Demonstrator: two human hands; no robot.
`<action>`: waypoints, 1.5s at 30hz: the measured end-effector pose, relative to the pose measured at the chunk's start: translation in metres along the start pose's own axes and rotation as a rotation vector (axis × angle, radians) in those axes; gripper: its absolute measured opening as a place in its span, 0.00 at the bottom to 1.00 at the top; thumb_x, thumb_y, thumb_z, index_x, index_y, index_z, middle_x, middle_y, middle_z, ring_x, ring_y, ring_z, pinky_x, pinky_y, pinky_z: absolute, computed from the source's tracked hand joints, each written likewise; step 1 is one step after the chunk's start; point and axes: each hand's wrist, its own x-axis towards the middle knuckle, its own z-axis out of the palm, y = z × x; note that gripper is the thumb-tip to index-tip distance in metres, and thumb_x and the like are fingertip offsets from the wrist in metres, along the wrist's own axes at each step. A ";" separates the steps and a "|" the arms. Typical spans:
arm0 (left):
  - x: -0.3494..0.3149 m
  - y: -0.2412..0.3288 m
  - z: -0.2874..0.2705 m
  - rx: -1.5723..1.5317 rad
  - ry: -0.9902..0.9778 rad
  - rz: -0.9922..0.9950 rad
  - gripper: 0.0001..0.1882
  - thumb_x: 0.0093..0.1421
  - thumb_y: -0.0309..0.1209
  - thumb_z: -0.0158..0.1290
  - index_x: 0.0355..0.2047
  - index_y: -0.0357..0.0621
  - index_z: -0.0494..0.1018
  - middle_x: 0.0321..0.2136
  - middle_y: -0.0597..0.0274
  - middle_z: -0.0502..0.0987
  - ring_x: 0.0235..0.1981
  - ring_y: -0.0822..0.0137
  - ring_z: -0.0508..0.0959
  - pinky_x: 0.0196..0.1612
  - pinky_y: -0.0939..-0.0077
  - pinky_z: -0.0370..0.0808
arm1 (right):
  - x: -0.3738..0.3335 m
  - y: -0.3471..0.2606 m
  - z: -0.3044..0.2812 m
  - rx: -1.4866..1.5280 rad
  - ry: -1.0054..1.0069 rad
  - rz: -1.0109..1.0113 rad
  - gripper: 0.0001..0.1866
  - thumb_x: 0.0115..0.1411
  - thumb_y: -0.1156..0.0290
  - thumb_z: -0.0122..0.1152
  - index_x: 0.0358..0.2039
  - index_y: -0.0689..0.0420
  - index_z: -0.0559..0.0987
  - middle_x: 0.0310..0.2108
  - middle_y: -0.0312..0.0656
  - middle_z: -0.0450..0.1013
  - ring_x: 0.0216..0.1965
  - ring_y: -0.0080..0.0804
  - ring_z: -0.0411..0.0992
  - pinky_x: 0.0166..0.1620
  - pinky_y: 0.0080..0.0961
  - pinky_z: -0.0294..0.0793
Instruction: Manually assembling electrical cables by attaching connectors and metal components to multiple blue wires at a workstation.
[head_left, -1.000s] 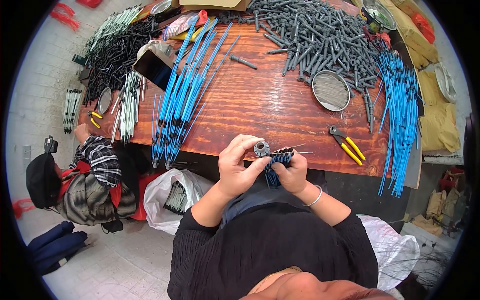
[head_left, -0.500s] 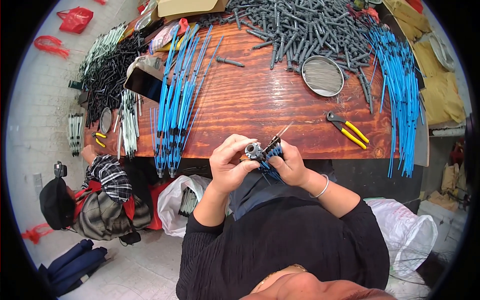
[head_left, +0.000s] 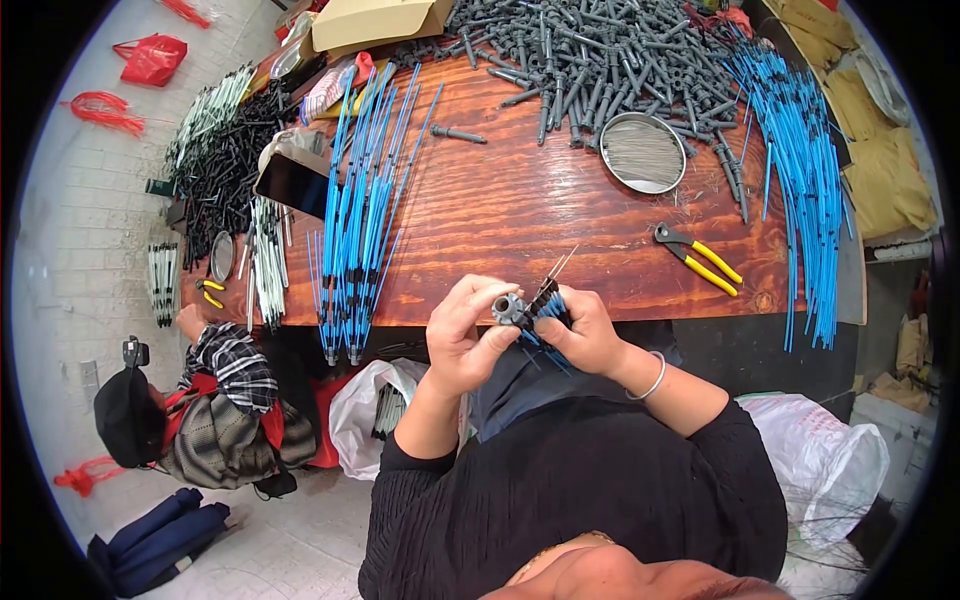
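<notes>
A passage runs over the tabletop (head_left: 520, 205) between blue rods (head_left: 350, 255) and pliers (head_left: 716, 262); the held blue-and-black bundle (head_left: 547, 306) obstructs the near edge, heaped grey parts (head_left: 605, 65) the far side.

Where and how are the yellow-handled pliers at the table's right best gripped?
The pliers are probably best gripped around both yellow handles, coming from the near right with the right hand: they lie flat, handles spread and slanting that way, dark head pointing away to the left.

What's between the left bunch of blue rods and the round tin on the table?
In the head view: one loose grey piece, bare tabletop, and the near fringe of the grey pile.
</notes>
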 end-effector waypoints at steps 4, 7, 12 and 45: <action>0.004 -0.001 -0.003 -0.095 -0.031 -0.011 0.19 0.49 0.30 0.60 0.40 0.31 0.73 0.30 0.57 0.70 0.35 0.64 0.70 0.40 0.73 0.67 | -0.001 0.002 -0.002 0.099 -0.077 -0.020 0.24 0.60 0.48 0.51 0.29 0.61 0.72 0.20 0.38 0.65 0.22 0.26 0.63 0.27 0.24 0.65; 0.006 -0.003 -0.006 -0.225 -0.132 -0.046 0.19 0.50 0.33 0.60 0.39 0.31 0.73 0.28 0.56 0.69 0.35 0.63 0.70 0.39 0.71 0.66 | 0.000 0.008 -0.005 0.146 -0.134 -0.045 0.25 0.60 0.47 0.50 0.27 0.60 0.71 0.20 0.38 0.64 0.22 0.26 0.62 0.27 0.24 0.64; 0.012 -0.007 -0.010 -0.439 -0.225 -0.115 0.20 0.46 0.34 0.63 0.37 0.35 0.75 0.30 0.60 0.71 0.36 0.65 0.69 0.45 0.69 0.64 | -0.003 0.007 -0.009 0.157 -0.201 -0.048 0.25 0.60 0.47 0.49 0.26 0.60 0.69 0.20 0.38 0.63 0.22 0.25 0.61 0.27 0.24 0.63; 0.030 0.009 0.005 0.342 0.018 -0.262 0.13 0.46 0.30 0.62 0.33 0.40 0.78 0.25 0.63 0.81 0.30 0.69 0.80 0.61 0.53 0.50 | 0.001 0.001 0.014 0.242 0.337 0.025 0.16 0.59 0.60 0.57 0.34 0.63 0.75 0.26 0.38 0.72 0.28 0.22 0.70 0.31 0.21 0.69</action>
